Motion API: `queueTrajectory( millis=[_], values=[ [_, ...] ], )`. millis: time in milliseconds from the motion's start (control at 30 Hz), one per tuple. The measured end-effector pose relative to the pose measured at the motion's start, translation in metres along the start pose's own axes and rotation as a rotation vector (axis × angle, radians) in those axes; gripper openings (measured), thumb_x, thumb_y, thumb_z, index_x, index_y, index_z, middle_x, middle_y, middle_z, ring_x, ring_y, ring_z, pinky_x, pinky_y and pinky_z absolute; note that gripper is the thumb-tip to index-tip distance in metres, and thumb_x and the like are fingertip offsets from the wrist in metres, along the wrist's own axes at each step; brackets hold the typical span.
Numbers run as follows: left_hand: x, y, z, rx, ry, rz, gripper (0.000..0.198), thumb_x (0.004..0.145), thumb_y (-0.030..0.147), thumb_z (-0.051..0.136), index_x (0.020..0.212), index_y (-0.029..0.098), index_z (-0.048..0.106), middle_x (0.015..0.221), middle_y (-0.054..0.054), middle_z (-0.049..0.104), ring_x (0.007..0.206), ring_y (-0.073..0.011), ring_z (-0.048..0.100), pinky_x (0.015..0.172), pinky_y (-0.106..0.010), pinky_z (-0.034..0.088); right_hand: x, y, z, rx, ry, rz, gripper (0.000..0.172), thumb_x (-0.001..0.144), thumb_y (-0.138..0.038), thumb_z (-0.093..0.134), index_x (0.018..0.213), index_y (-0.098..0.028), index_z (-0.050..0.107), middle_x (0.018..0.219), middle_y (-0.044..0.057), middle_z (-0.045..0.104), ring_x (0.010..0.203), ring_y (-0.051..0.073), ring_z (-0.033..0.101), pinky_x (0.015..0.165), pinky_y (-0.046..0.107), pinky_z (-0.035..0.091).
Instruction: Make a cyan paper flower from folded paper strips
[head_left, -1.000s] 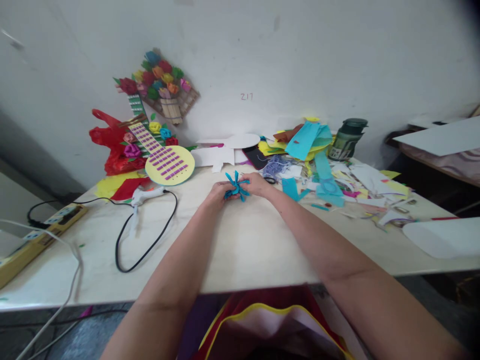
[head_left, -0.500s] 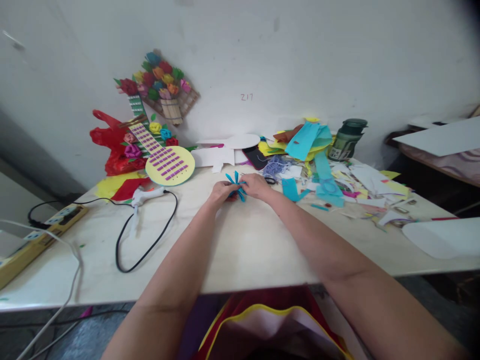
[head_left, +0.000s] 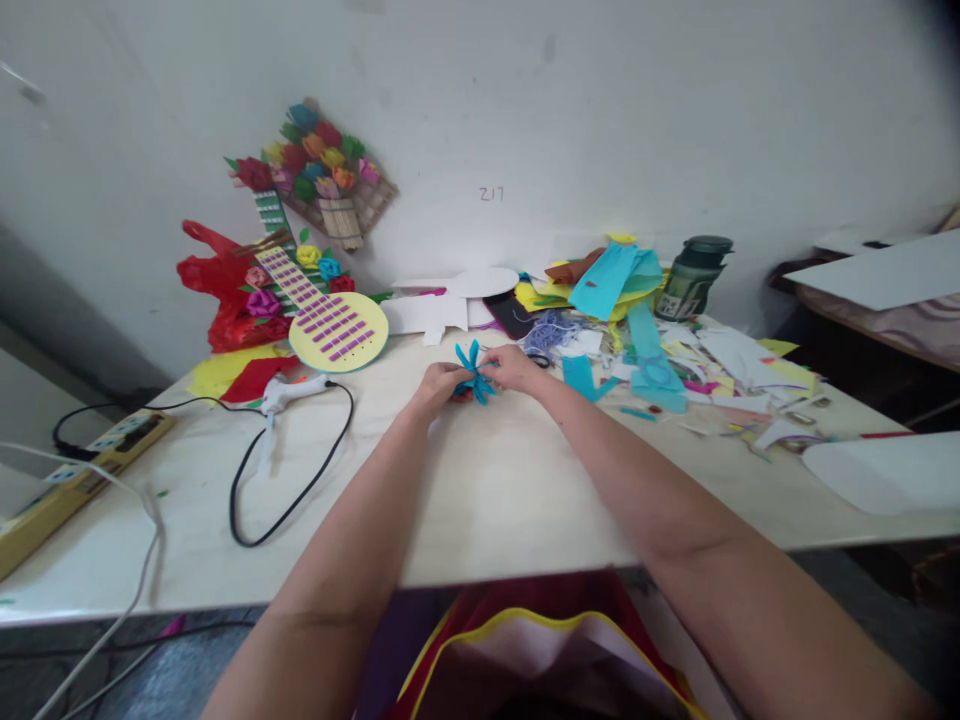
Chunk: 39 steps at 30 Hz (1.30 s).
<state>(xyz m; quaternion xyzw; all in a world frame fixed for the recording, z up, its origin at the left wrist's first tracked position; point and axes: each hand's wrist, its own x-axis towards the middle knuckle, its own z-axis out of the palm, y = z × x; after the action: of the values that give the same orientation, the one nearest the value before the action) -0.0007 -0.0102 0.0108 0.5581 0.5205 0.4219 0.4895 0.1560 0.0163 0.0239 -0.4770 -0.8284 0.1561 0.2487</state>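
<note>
Both my hands meet over the middle of the pale table (head_left: pixel 480 500). My left hand (head_left: pixel 439 384) is closed round the lower part of a small blue paper flower (head_left: pixel 471 368) with narrow petals sticking up. My right hand (head_left: pixel 514 368) pinches the same flower from the right, its fingertips on the petals. The flower is held just above the table top.
A white glue gun (head_left: pixel 289 393) with a black cord lies to the left, a yellow power strip (head_left: pixel 82 470) further left. Paper-flower crafts (head_left: pixel 315 300) and a red bag stand at the back left. Coloured paper scraps (head_left: pixel 660 370) and a green jar (head_left: pixel 690 280) fill the right.
My hands have shifted slightly on the blue flower; the fingers closed in round it and its petals now stand more gathered and upright.
</note>
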Motion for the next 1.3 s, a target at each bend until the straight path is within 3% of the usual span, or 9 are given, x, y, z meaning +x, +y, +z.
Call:
queueTrajectory(
  millis=[200,500,767,933,1100,1300],
  values=[
    [0.004,0.001,0.003,0.113,0.056,-0.061,0.021,0.053,0.030,0.067,0.063,0.013,0.061,0.053,-0.002,0.058,0.052,-0.0130,0.056,0.052,-0.025,0.048,-0.002,-0.009,0.001,-0.200,0.064,-0.017,0.022,0.071,-0.020,0.052,0.080,-0.014,0.071,0.081,0.009,0.069,0.074,0.017,0.058,0.062,0.023,0.036],
    [0.003,0.005,-0.002,0.172,-0.001,-0.065,0.007,0.053,0.019,0.062,0.054,0.013,0.058,0.049,-0.003,0.058,0.050,-0.0146,0.056,0.053,-0.027,0.048,-0.003,-0.005,0.001,-0.257,0.035,-0.098,0.022,0.074,-0.024,0.051,0.083,-0.016,0.070,0.081,0.008,0.068,0.075,0.017,0.057,0.062,0.024,0.034],
    [0.001,-0.001,-0.013,0.034,-0.170,-0.067,0.012,0.057,0.022,0.061,0.061,0.011,0.062,0.056,-0.007,0.064,0.053,-0.0154,0.059,0.058,-0.028,0.050,-0.004,0.001,-0.002,0.058,-0.022,-0.095,0.016,0.073,-0.021,0.054,0.077,-0.013,0.068,0.066,0.002,0.064,0.063,0.011,0.054,0.060,0.021,0.037],
    [-0.002,0.000,-0.017,-0.091,-0.248,-0.076,0.011,0.055,0.020,0.061,0.059,0.010,0.060,0.055,-0.007,0.063,0.050,-0.0144,0.057,0.054,-0.027,0.047,-0.003,0.009,-0.003,0.431,-0.177,-0.084,0.012,0.071,-0.022,0.054,0.069,-0.012,0.060,0.056,-0.003,0.053,0.048,0.007,0.049,0.050,0.020,0.039],
    [-0.006,0.004,-0.019,-0.204,-0.343,-0.054,0.012,0.051,0.016,0.057,0.060,0.009,0.059,0.051,-0.005,0.059,0.045,-0.0120,0.053,0.047,-0.024,0.042,-0.003,0.010,-0.005,0.706,-0.307,-0.085,0.017,0.065,-0.028,0.062,0.065,-0.012,0.056,0.054,-0.004,0.052,0.044,0.006,0.047,0.046,0.020,0.040],
    [-0.008,0.003,-0.019,-0.258,-0.387,-0.056,0.015,0.051,0.015,0.056,0.064,0.009,0.059,0.054,-0.004,0.060,0.045,-0.0123,0.054,0.050,-0.026,0.045,-0.005,0.008,-0.007,0.792,-0.345,-0.062,0.021,0.063,-0.030,0.065,0.066,-0.012,0.057,0.054,-0.003,0.054,0.045,0.005,0.047,0.045,0.020,0.040]
  ],
)
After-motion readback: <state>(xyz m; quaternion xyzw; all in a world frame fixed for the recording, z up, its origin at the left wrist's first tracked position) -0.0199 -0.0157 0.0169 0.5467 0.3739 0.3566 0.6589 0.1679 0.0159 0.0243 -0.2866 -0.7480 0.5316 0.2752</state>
